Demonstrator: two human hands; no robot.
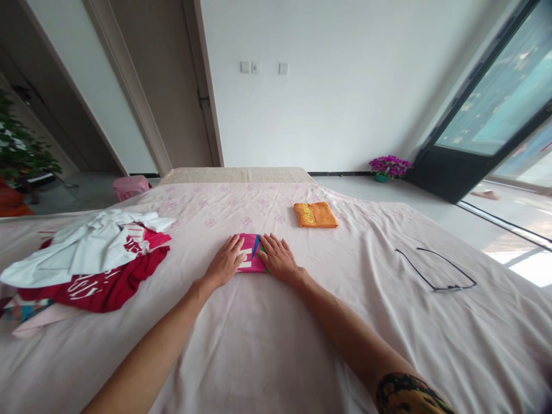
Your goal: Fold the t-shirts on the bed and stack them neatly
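From where I'm standing, I'm seeing two bare hands pressing on a small folded pink cloth. The left hand is lying flat on its left side, and the right hand is lying flat on its right side. Both hands are open, with their palms down and their fingers pointing forward and a bit in. They are not gripping anything; they are just touching the top. Between them, a white mark and some blue are showing on the pink.

The pink cloth is lying on a big pale pink sheet with little flowers on it. Past the right hand, a bit to the right, a folded orange cloth with yellow letters is lying flat. Farther right of the right hand, some glasses are resting on the sheet with their arms open.

Well off to the left of the left hand, a messy heap of clothes is sitting. A white one is lying on top, and a red one with white letters is poking out under it. Far ahead and to the right, purple flowers are standing in a green pot on the floor.
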